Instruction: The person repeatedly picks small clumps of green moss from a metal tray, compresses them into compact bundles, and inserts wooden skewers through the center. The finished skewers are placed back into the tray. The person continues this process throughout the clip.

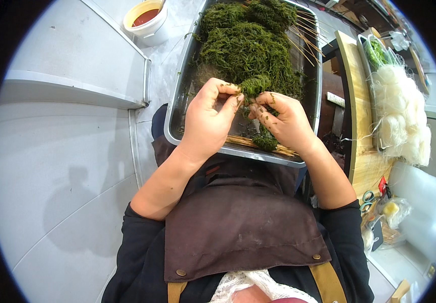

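Two bare hands of yours meet above the tray (pixel 238 128); your left hand (pixel 209 120) pinches with thumb and forefinger at the left side of a small green bunch (pixel 254 86), and your right hand (pixel 287 122) pinches at its right side, with the fingers bent; bits of green are sticking to the fingers of both hands; whether a stick passes inside this bunch, I cannot tell. Just below the right hand, a dark green clump (pixel 265 140) lies upon a row of thin sticks (pixel 239 140), along the tray's side nearest to you; beyond the hands, a big heap of green strands (pixel 248 48) fills much of the tray, and more sticks point out at its upper right. Farther to your left stands a white bucket (pixel 155 36) with red liquid (pixel 146 18); to your right, the wooden worktop (pixel 360 151) carries white stringy bundles (pixel 402 113), and scissors (pixel 367 201) lie nearer to you.
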`<control>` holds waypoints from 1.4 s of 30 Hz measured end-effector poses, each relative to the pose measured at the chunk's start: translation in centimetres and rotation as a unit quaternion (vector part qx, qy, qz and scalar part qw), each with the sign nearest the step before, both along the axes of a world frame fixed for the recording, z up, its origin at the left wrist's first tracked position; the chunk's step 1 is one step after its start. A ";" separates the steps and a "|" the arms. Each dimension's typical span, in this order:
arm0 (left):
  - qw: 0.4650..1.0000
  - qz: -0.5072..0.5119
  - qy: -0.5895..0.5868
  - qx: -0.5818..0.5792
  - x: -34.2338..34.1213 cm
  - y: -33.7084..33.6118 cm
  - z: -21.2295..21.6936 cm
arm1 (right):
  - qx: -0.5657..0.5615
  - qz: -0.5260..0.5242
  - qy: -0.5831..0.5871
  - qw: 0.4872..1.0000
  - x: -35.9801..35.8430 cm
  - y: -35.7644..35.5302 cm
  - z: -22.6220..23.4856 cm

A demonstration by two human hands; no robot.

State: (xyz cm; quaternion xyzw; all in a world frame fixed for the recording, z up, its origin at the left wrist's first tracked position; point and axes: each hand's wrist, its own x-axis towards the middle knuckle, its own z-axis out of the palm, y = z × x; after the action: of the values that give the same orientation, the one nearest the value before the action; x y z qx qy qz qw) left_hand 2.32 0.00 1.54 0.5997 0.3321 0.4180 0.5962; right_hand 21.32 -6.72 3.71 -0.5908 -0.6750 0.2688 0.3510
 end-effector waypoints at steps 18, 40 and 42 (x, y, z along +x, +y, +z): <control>0.925 -0.216 -0.190 -0.250 -1.4 0.9 1.3 | -0.150 0.035 0.264 0.952 2.2 0.5 0.0; 0.967 -0.080 -0.134 -0.201 -1.6 1.1 2.4 | -0.083 -0.048 0.365 0.926 -3.1 -0.1 -1.3; 0.986 -0.049 -0.104 -0.120 -1.4 1.0 2.0 | -0.102 -0.059 0.360 0.926 -2.9 -0.1 -1.3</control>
State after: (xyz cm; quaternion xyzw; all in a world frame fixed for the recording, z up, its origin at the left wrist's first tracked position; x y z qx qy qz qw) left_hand 0.94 0.98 3.54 0.4928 0.2860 0.4051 0.7150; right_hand 18.41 -6.84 2.36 -0.5259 -0.4361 0.5093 0.5233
